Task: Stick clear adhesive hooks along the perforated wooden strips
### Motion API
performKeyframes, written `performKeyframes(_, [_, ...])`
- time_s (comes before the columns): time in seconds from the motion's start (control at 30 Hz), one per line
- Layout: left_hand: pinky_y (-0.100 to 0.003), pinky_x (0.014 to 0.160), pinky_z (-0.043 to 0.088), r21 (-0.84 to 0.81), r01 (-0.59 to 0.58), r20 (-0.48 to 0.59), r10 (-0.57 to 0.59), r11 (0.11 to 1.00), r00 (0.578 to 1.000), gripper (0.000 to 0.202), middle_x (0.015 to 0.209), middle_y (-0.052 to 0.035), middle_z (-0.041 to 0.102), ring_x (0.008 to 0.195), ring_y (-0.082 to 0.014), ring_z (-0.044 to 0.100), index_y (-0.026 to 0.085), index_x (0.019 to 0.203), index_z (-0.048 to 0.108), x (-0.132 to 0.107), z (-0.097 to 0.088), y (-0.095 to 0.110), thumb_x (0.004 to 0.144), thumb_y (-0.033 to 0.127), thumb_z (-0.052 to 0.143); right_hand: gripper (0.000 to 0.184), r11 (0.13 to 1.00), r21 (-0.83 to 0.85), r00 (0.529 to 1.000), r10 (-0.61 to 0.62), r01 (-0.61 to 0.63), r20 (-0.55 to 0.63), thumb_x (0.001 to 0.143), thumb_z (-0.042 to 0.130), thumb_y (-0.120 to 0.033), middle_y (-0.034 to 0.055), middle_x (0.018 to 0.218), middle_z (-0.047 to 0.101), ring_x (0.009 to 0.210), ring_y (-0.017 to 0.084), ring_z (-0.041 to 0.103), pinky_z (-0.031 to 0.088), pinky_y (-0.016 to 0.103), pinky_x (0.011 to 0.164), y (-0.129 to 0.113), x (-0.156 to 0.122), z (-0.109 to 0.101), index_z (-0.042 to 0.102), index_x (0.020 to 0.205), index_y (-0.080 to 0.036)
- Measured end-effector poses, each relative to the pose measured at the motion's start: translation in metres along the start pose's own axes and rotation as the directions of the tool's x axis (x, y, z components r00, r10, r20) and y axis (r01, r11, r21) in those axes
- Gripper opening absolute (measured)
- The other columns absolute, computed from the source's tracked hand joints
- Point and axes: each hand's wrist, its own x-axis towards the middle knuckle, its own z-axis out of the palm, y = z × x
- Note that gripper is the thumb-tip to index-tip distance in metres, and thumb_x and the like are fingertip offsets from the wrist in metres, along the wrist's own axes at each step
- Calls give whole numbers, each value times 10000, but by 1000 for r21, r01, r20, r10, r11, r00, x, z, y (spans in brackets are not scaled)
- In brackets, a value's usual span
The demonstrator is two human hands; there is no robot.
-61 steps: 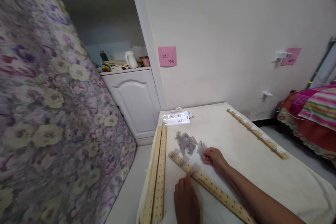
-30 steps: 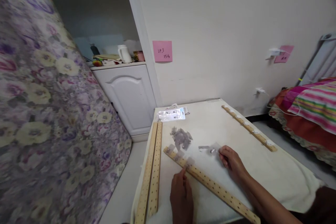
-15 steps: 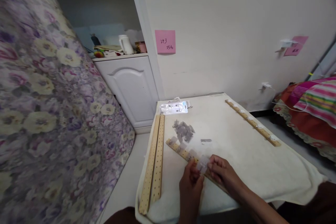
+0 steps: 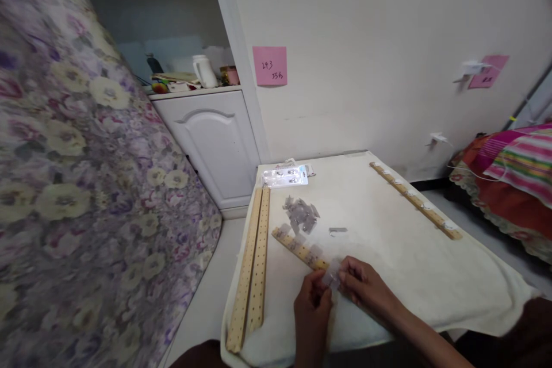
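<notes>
Pinching with both hands at once, we hold a small clear plastic piece (image 4: 331, 277) just above the near end of a perforated wooden strip (image 4: 297, 248), which lies slantwise on the cloth-covered table (image 4: 388, 259). Our left hand (image 4: 313, 302) closes thumb and forefinger on the piece's left edge, and our right hand (image 4: 364, 286) grips its right edge with the fingertips drawn together (the other fingers curl under, and we cannot tell how tightly). A few clear pieces already sit along the strip's far end. Just beyond it lies a loose pile of clear pieces (image 4: 301, 214), and a single metal hook (image 4: 337, 231) rests alone on the cloth to the right of the pile. A blister pack (image 4: 286, 176) lies at the table's far edge. Two more wooden strips (image 4: 254, 264) lie side by side, touching, along the left edge, and another fitted strip (image 4: 414, 200) runs along the far right, well apart from our hands. A pink note (image 4: 269, 65) sticks to the wall behind.
</notes>
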Motion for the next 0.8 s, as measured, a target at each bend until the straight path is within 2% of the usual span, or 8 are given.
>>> performKeyframes(0.17, [-224, 642, 446, 51, -15, 3, 15, 999, 1000, 269, 766, -1, 597, 688, -128, 559, 163, 995, 604, 0, 2, -6, 734, 212, 566, 129, 994, -92, 994, -64, 55, -92, 774, 564, -303, -80, 545, 439, 450, 78, 390, 286, 202, 443, -1, 4, -8, 541, 837, -192])
performKeyframes(0.23, [-227, 658, 450, 80, -37, -29, 40, 996, 999, 269, 770, 2, 590, 701, -129, 565, 164, 1013, 598, 0, 0, -8, 756, 233, 562, 162, 984, -163, 990, -88, 69, -109, 744, 573, -255, -80, 555, 432, 487, 91, 407, 302, 210, 475, -1, 9, -13, 557, 894, -196])
performKeyframes(0.4, [-263, 699, 466, 197, -34, -150, 64, 980, 987, 307, 799, -11, 622, 740, -157, 590, 173, 1071, 581, 0, -8, -5, 806, 320, 530, 153, 969, -239, 989, -90, 60, -116, 717, 538, -208, -74, 546, 451, 513, 106, 425, 314, 225, 516, 3, 24, -23, 564, 867, -197])
performKeyframes(0.5, [-291, 727, 475, 291, -50, -177, 105, 955, 979, 279, 860, -35, 642, 788, -178, 598, 180, 1050, 589, -1, -12, -1, 823, 318, 504, 154, 971, -235, 993, -74, 51, -91, 712, 526, -206, -72, 535, 454, 503, 109, 422, 306, 227, 511, 7, 31, -24, 559, 862, -200])
performKeyframes(0.67, [-337, 777, 473, 502, -196, -72, 266, 843, 961, 222, 905, -67, 622, 862, -201, 575, 189, 968, 610, -3, -11, -5, 857, 259, 431, 168, 962, -269, 995, -72, 50, -72, 705, 544, -218, -67, 557, 471, 527, 118, 442, 317, 231, 523, 12, 33, -26, 571, 870, -202])
performKeyframes(0.8, [-362, 785, 462, 634, -275, 26, 335, 722, 942, 293, 929, -79, 603, 880, -207, 543, 195, 1059, 603, -4, -9, -13, 881, 189, 371, 165, 952, -301, 995, -80, 58, -60, 731, 538, -219, -58, 594, 498, 554, 120, 461, 338, 233, 541, 14, 31, -27, 571, 891, -202])
